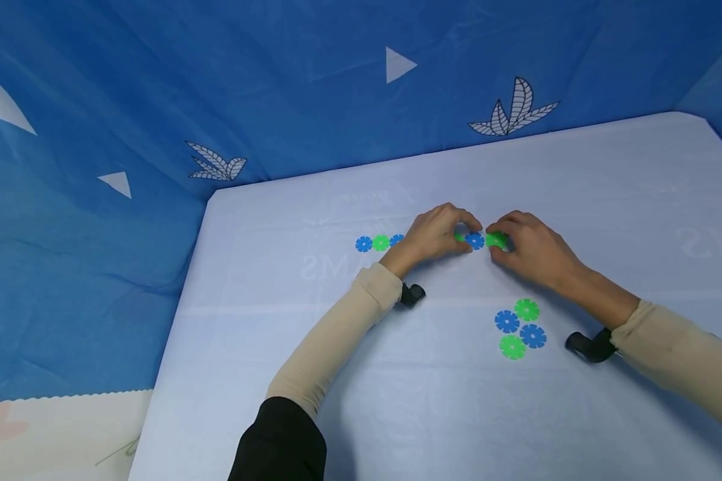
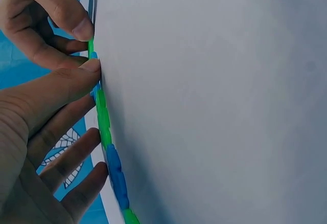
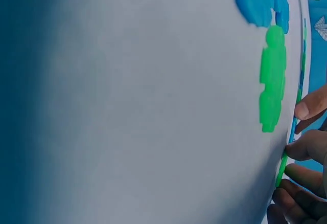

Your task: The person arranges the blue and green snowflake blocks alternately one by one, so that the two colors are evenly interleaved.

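In the head view a row of blue and green notched plastic snowflake discs (image 1: 381, 243) lies on the white tabletop, its middle hidden behind my left hand (image 1: 431, 234). The thumb and index finger of that hand pinch the blue disc (image 1: 474, 240) at the row's right end. Just right of it, my right hand (image 1: 535, 248) pinches a green disc (image 1: 495, 239) between thumb and fingers, its edge close beside the blue one. From the left wrist, the row (image 2: 103, 116) shows nearly edge-on, running under the left fingers.
Nearer to me lies a loose group of discs, two green (image 1: 513, 347) and two blue (image 1: 533, 336). Black camera mounts (image 1: 591, 347) stick out from both wrists, low over the white tabletop (image 1: 433, 401). Blue printed cloth (image 1: 313, 87) hangs along its far edge.
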`<state>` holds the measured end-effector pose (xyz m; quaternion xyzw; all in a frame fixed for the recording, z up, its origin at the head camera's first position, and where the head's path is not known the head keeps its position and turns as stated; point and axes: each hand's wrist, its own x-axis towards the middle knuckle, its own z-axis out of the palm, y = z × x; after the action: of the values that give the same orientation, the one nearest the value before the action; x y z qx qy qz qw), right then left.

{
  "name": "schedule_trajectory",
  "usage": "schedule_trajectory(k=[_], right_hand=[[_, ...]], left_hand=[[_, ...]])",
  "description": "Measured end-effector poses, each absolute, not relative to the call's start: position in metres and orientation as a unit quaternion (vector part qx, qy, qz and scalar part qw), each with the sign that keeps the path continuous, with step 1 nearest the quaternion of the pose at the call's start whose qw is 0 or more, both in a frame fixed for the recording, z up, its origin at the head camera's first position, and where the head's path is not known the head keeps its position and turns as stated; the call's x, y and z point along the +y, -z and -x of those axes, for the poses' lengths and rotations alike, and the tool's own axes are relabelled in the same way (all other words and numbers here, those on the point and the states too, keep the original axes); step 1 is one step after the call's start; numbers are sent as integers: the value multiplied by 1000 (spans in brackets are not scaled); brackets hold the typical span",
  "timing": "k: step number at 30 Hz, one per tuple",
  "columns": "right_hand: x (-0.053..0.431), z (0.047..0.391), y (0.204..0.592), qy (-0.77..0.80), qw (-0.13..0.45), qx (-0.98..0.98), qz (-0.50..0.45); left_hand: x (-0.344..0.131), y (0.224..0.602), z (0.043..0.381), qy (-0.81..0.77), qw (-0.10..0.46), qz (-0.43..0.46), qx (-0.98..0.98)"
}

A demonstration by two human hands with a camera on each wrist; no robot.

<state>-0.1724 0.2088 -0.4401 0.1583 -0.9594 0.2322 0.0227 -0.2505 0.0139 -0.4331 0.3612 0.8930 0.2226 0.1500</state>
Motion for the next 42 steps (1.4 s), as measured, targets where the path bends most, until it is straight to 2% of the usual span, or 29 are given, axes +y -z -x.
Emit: schedule_trajectory(k=[24,33,42], right_hand=[[207,171,438,-218,6,-963,-155],[212,155,434,-210,39,-964,-160],[221,127,437,-212,-9,-964,-162]], left_hand=[[15,434,250,-227,149,-358,893],[14,434,249,-228,147,-359,893],[14,433,249,-233,148,-360,891]])
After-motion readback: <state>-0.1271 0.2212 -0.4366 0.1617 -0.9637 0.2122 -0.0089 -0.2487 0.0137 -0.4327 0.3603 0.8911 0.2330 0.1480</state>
